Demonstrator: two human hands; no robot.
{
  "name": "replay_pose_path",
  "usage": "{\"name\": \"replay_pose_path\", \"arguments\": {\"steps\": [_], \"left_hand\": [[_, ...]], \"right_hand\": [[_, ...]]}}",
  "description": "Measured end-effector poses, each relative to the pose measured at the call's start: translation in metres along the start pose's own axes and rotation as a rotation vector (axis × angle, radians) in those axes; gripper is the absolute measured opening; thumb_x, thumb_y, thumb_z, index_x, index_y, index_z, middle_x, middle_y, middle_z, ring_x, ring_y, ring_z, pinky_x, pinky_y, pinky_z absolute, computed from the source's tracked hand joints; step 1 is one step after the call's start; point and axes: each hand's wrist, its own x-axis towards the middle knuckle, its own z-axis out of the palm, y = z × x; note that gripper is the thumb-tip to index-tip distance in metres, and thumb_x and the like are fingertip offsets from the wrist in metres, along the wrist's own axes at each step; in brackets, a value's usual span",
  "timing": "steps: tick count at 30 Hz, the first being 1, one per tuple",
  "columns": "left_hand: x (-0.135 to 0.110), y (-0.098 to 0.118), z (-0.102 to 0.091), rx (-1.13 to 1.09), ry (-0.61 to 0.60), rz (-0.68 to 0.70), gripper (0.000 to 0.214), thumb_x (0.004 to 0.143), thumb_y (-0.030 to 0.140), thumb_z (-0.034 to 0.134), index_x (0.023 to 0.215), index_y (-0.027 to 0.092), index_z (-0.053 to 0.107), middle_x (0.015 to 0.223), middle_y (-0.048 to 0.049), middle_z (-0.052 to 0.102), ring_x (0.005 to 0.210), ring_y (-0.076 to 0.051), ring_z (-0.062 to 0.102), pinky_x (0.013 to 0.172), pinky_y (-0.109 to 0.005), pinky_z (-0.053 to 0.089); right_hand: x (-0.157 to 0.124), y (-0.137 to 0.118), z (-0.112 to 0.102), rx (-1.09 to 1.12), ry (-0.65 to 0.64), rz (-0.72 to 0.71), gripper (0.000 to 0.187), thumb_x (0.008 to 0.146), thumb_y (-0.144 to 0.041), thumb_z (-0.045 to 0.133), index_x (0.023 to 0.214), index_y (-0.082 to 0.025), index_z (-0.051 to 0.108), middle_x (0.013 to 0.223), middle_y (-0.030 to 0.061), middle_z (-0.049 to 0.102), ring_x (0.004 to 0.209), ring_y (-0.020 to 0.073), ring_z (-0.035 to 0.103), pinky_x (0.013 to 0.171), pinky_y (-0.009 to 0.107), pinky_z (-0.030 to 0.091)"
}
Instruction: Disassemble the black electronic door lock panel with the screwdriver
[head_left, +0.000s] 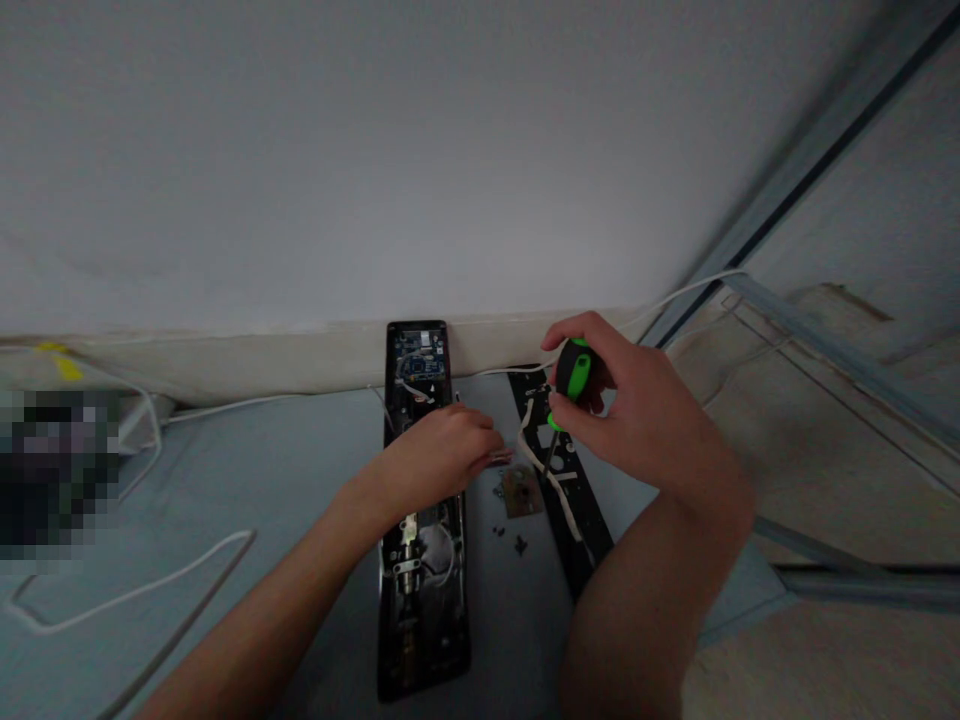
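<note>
My right hand [622, 400] is closed round the black and green handle of a screwdriver [576, 372]. Its shaft points down toward a long black metal plate [566, 470] that carries a white cable [555, 485]. My left hand [450, 445] reaches across an open black casing [424, 640], fingers pressed together at its right side; whatever they pinch is too small to make out. Inside the casing are a blue circuit board [420, 360] and a metal lock-like mechanism [409, 560]. Between casing and plate lies a small brownish board [523, 492], with several screws [520, 545] near it.
The work surface [300, 470] is pale blue-grey and meets a wall [450, 180] at the back. White cable [135, 605] loops over the left side, near a blurred-out object [52, 470]. A metal frame bar [847, 570] runs along the right edge.
</note>
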Motion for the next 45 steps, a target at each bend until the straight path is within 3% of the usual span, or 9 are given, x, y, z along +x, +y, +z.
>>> {"name": "replay_pose_path", "arguments": {"steps": [6, 13, 17, 22, 27, 45], "left_hand": [[-0.026, -0.024, -0.028, -0.009, 0.065, -0.053, 0.013, 0.095, 0.015, 0.064, 0.099, 0.018, 0.077, 0.092, -0.0063, 0.073, 0.087, -0.023, 0.071, 0.079, -0.033, 0.054], [-0.068, -0.059, -0.056, -0.156, 0.252, -0.183, 0.019, 0.096, 0.022, 0.065, 0.11, 0.021, 0.077, 0.097, -0.0034, 0.077, 0.083, -0.017, 0.071, 0.078, -0.029, 0.054], [-0.085, -0.074, -0.064, -0.227, 0.262, -0.241, 0.02, 0.097, 0.025, 0.062, 0.106, 0.021, 0.079, 0.094, -0.0029, 0.079, 0.08, -0.016, 0.071, 0.077, -0.028, 0.054], [-0.092, -0.084, -0.063, -0.328, 0.275, -0.285, 0.022, 0.096, 0.024, 0.063, 0.11, 0.02, 0.078, 0.097, -0.0038, 0.08, 0.084, -0.017, 0.072, 0.079, -0.028, 0.055], [-0.09, -0.088, -0.053, -0.352, 0.2, -0.252, 0.023, 0.095, 0.018, 0.062, 0.113, 0.02, 0.077, 0.097, -0.0033, 0.079, 0.085, -0.017, 0.071, 0.082, -0.03, 0.055], [-0.082, -0.09, -0.044, -0.332, 0.102, -0.249, 0.031, 0.094, 0.015, 0.061, 0.121, 0.022, 0.076, 0.103, -0.0039, 0.079, 0.089, -0.018, 0.071, 0.087, -0.032, 0.055]], "right_hand": [[0.009, -0.012, 0.014, 0.035, 0.006, -0.046, 0.037, 0.079, -0.013, 0.062, 0.113, -0.025, 0.058, 0.076, -0.0074, 0.06, 0.06, 0.0098, 0.055, 0.061, 0.026, 0.045], [0.025, -0.032, 0.048, 0.251, 0.172, -0.212, 0.041, 0.083, -0.013, 0.068, 0.119, -0.027, 0.057, 0.098, -0.0035, 0.067, 0.076, 0.0112, 0.064, 0.068, 0.027, 0.054], [0.032, -0.042, 0.073, 0.379, 0.294, -0.266, 0.048, 0.082, -0.012, 0.072, 0.124, -0.028, 0.054, 0.105, -0.0013, 0.069, 0.085, 0.0139, 0.067, 0.067, 0.028, 0.057], [0.042, -0.048, 0.096, 0.304, 0.402, -0.314, 0.047, 0.083, -0.013, 0.074, 0.124, -0.028, 0.057, 0.107, -0.0002, 0.07, 0.084, 0.0148, 0.068, 0.07, 0.032, 0.059], [0.047, -0.05, 0.108, 0.174, 0.367, -0.352, 0.045, 0.086, -0.014, 0.072, 0.126, -0.029, 0.057, 0.11, 0.0003, 0.07, 0.089, 0.016, 0.07, 0.073, 0.033, 0.06], [0.051, -0.046, 0.116, 0.105, 0.345, -0.369, 0.04, 0.088, -0.017, 0.071, 0.124, -0.029, 0.058, 0.108, 0.0007, 0.071, 0.086, 0.0151, 0.071, 0.068, 0.03, 0.062]]}}
